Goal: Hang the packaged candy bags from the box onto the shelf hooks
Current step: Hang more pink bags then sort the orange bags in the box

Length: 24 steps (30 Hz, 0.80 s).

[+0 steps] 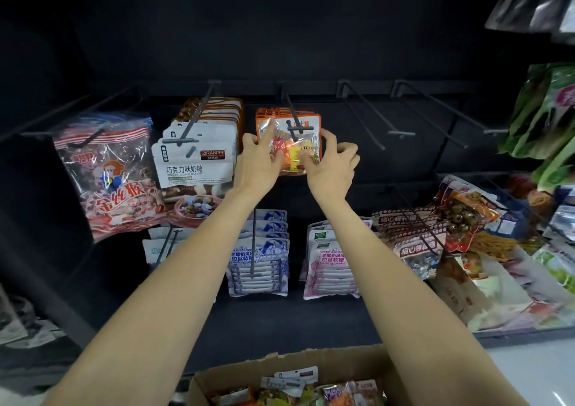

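An orange-edged candy bag with a clear window hangs at the front of a black shelf hook, with more of the same bags behind it. My left hand holds the bag's left edge, its forefinger stretched up along it. My right hand grips the bag's right edge, thumb on the front. At the bottom, a cardboard box holds several more mixed candy bags.
Left of the hook hang white chocolate-milk candy bags and a big red-and-white bag. Two bare hooks stick out to the right. Below hang blue and pink bags, with snack packs further right.
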Available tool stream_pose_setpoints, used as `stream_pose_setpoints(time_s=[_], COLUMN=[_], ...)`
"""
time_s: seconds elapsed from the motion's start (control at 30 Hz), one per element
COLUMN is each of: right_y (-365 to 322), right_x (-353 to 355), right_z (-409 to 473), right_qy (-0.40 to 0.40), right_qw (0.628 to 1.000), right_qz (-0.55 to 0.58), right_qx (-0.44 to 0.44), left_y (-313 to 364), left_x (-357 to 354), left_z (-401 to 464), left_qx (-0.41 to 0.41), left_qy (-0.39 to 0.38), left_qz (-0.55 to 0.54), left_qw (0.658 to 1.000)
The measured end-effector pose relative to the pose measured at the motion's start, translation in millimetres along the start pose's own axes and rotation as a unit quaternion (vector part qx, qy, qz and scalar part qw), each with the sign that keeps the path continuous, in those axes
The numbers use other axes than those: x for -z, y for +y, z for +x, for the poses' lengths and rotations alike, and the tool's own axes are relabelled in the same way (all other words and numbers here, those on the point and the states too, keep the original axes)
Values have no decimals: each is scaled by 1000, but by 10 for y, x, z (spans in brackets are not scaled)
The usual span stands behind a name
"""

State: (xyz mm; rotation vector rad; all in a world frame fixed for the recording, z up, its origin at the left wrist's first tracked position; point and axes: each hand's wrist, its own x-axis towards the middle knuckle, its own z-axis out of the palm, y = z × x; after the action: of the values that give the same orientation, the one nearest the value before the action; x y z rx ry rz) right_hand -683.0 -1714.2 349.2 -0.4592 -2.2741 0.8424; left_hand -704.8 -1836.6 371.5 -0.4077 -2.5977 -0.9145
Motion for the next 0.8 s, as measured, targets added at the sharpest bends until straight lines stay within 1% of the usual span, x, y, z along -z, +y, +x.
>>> stream_pose_setpoints(time_s=[0.07, 0.17, 0.27, 0.33, 0.37, 0.43, 0.53, 0.6, 0.7, 0.8], right_y=[19, 81, 226, 394, 499, 774, 1340, 1713, 2174, 2564], right_x=[-20, 25, 143, 257, 325, 436, 459, 460, 495, 421], right_z=[4, -160, -528, -867, -1058, -1454, -2063, -2433, -2836, -3131], right_qy=[14, 38, 21, 2, -17, -67, -154, -220, -305, -360], right_qw=[1000, 999, 995, 991, 990, 991, 986, 974, 945, 918], right_qz=[-19, 13, 71, 98, 106, 106, 46, -13, -81, -121], right_qx=[7, 37, 70, 92, 91, 43, -32, -54, -90, -118], left_y=[-8, -32, -29, -75, -123, -280, -575, -795, -1198, -1596], left_x=[-50, -136, -183, -207, -224, -295, -473, -617, -846, -1105], left_z=[-62, -265, -558, -840, -1020, -1424, -2034, -2386, -2747, -2968], left_qx=[-14, -45, -9, -23, -45, -62, 3, 39, 60, 94], left_qy=[-12, -12, -24, -14, -6, -1, -33, -74, -152, -249], left_qz=[-8, -19, -41, -60, -67, -73, -108, -107, -60, -24], left_qw=[1000, 999, 999, 998, 997, 995, 994, 991, 985, 964])
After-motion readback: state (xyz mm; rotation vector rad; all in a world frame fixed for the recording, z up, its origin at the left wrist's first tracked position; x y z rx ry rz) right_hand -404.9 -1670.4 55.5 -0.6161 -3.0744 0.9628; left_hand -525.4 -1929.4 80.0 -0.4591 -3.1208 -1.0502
